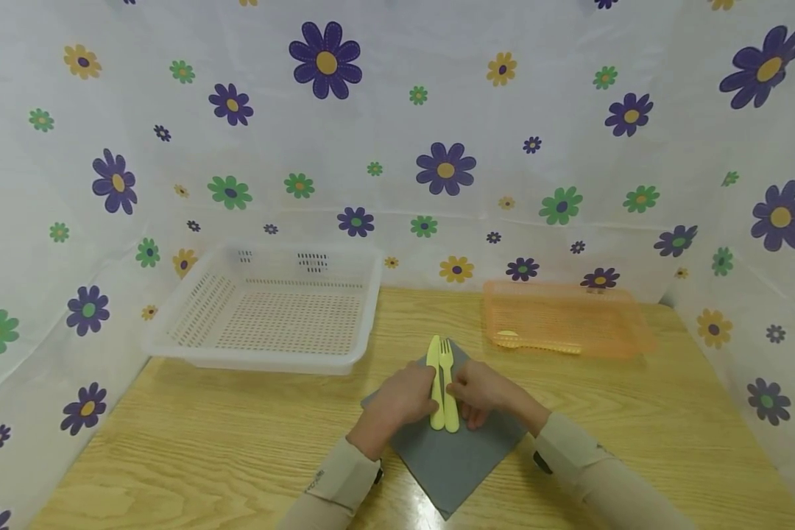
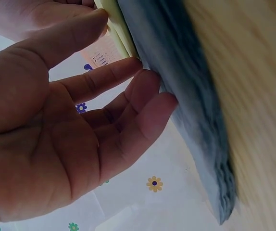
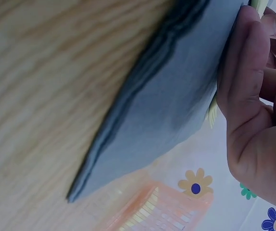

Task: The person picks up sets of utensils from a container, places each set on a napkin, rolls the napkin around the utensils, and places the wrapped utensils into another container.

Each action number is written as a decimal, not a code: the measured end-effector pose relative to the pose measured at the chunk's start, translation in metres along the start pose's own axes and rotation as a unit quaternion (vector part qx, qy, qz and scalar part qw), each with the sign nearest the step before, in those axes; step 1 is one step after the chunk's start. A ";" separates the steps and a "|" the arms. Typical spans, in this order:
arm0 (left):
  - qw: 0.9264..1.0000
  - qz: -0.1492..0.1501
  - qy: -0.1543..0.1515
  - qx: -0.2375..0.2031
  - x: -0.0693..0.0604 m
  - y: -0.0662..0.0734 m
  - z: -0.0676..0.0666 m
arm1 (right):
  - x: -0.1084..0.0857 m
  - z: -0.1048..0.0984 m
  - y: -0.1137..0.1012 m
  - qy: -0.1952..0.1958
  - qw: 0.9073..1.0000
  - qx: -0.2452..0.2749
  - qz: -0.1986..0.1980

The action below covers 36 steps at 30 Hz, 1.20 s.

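On a folded grey cloth [image 1: 447,471] lie a yellow knife [image 1: 436,418] and a yellow fork [image 1: 451,416], side by side, tips away from me. My left hand [image 1: 404,395] touches the knife's outer side with thumb and fingertips; in the left wrist view its fingers [image 2: 94,82] are slightly bent, with some tips against the cloth [image 2: 176,82]. My right hand [image 1: 482,390] has its thumb and bent forefinger at the fork's handle, its other fingers resting on the cloth. The right wrist view shows that hand [image 3: 258,96] at the cloth's surface [image 3: 162,96], the fork partly hidden.
A white basket [image 1: 271,361] stands at the back left of the wooden table [image 1: 238,442]. The orange basket [image 1: 636,342] at the back right holds a yellow spoon [image 1: 543,344]. A flowered curtain [image 1: 384,125] hangs behind and at both sides.
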<state>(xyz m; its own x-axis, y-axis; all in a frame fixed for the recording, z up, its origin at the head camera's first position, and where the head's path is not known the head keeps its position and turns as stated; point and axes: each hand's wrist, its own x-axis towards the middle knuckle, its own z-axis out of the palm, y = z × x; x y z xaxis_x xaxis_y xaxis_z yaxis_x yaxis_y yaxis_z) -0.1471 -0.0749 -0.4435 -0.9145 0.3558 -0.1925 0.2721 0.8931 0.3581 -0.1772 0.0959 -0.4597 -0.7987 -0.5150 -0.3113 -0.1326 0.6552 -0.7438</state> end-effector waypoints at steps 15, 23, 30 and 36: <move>1.000 0.006 0.001 -0.011 -0.001 -0.001 -0.002 | -0.007 -0.006 -0.004 -0.010 0.999 -0.027 -0.041; 1.000 0.024 -0.002 -0.010 -0.006 -0.003 -0.002 | -0.019 -0.008 -0.001 -0.019 0.996 -0.054 -0.069; 1.000 0.024 -0.018 0.004 -0.008 -0.002 -0.005 | -0.030 -0.007 -0.004 0.006 0.986 -0.132 -0.105; 0.998 0.050 -0.018 0.028 -0.012 -0.002 -0.008 | -0.039 -0.004 -0.006 0.028 0.976 -0.180 -0.122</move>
<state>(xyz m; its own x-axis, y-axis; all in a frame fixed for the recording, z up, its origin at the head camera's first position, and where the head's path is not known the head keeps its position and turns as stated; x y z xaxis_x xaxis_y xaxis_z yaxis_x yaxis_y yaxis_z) -0.1393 -0.0829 -0.4341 -0.8708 0.4530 -0.1911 0.3790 0.8661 0.3261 -0.1477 0.1140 -0.4414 -0.7472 -0.6554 -0.1104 -0.5120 0.6735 -0.5331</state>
